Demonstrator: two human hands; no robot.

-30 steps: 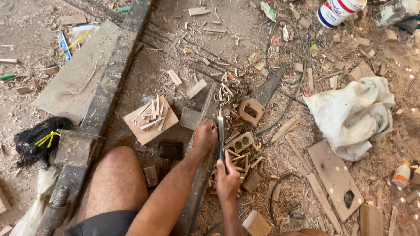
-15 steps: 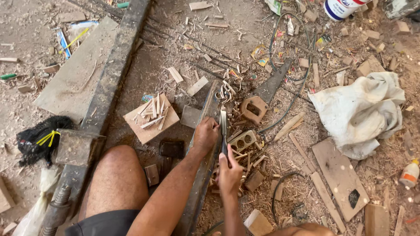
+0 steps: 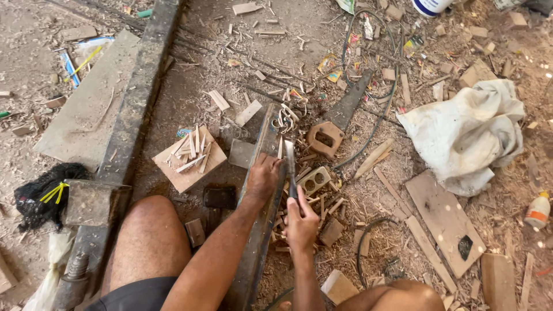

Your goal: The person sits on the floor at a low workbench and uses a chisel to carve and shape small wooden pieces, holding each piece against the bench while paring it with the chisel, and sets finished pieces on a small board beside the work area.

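On the beam (image 3: 262, 173), left hand (image 3: 263, 177) pressing, right hand (image 3: 300, 219) gripping blade (image 3: 290, 164)

Dirt floor (image 3: 276, 52) strewn with wood chips and offcuts. Left of the hands, a long dark beam (image 3: 138, 109) beside a grey slab (image 3: 80, 115). Right of them, a crumpled white cloth (image 3: 466, 132) and flat boards (image 3: 443, 219). Dappled daylight across the far right.

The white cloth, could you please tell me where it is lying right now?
In the head view the white cloth lies crumpled on the littered ground at the right, above a flat wooden board and well right of the right hand.
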